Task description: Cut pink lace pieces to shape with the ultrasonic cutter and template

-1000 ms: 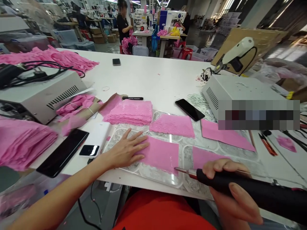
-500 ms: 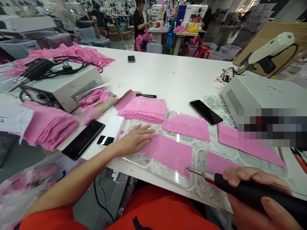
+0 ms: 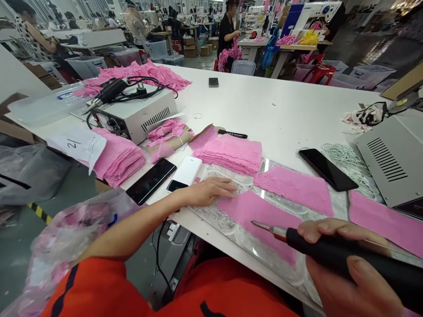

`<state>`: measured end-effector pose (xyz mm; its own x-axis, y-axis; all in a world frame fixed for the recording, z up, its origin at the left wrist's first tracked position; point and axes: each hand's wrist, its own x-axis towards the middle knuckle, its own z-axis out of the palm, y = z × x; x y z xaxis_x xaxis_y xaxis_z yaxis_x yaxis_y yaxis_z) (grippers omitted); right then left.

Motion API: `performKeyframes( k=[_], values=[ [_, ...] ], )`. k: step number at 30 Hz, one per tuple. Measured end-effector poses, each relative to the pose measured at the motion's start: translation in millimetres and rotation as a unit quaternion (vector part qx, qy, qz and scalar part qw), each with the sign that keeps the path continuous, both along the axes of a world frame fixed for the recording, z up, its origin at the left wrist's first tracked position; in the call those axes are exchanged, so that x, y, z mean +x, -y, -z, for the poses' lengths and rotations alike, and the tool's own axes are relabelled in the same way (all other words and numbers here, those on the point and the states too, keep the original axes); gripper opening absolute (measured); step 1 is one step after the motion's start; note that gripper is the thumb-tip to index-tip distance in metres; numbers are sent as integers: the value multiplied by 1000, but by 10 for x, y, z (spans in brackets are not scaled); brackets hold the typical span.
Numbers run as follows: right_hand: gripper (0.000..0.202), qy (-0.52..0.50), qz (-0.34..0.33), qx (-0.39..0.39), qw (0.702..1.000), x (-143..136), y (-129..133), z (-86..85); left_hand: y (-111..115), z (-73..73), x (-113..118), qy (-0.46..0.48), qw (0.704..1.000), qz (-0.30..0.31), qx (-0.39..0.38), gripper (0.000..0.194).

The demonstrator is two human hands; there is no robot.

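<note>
My left hand (image 3: pixel 211 192) lies flat, fingers outstretched, on the left end of a pink fabric piece (image 3: pixel 264 220). Beneath it is a clear plastic sheet with rounded outlines (image 3: pixel 228 222). In my right hand (image 3: pixel 350 259) is a thick black handpiece (image 3: pixel 317 246) with a pointed metal tip. That tip is above the middle of the fabric; whether it touches cannot be made out. A second pink piece with a scalloped edge (image 3: pixel 294 187) lies just beyond, beside a stack of pink lace pieces (image 3: pixel 229 154).
Phones (image 3: pixel 152 180) and a white power bank (image 3: pixel 187 171) lie left of my hand. A grey box (image 3: pixel 135 114) carries a corded handpiece; another grey box (image 3: pixel 393 158) stands right, near a black phone (image 3: pixel 327 169). A marker (image 3: pixel 233 134) lies behind the stack. Co-workers are farther back.
The view has swung left, so the table things sit farther right. The handpiece's tip has moved from the fabric's right edge toward its middle. My left hand stays on the fabric's left end.
</note>
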<state>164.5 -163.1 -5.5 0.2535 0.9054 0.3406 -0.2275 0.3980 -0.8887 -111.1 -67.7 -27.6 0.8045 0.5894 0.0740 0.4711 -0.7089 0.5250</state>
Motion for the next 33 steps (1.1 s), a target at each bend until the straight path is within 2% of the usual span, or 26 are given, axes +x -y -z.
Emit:
performKeyframes(
  k=[8, 18, 26, 33],
  values=[
    [17, -9, -72, 44, 996, -395, -134, -31, 32, 69, 20, -97, 992, 33, 77, 68],
    [15, 10, -120, 68, 990, -669, -238, -12, 28, 87, 42, -122, 986, 40, 110, 62],
    [16, 36, -124, 111, 985, -722, -258, 35, 23, 51, 30, -119, 985, 50, 118, 59],
    [14, 49, -124, 110, 985, -731, -277, 53, 18, 71, 23, -118, 981, 60, 140, 57]
  ],
)
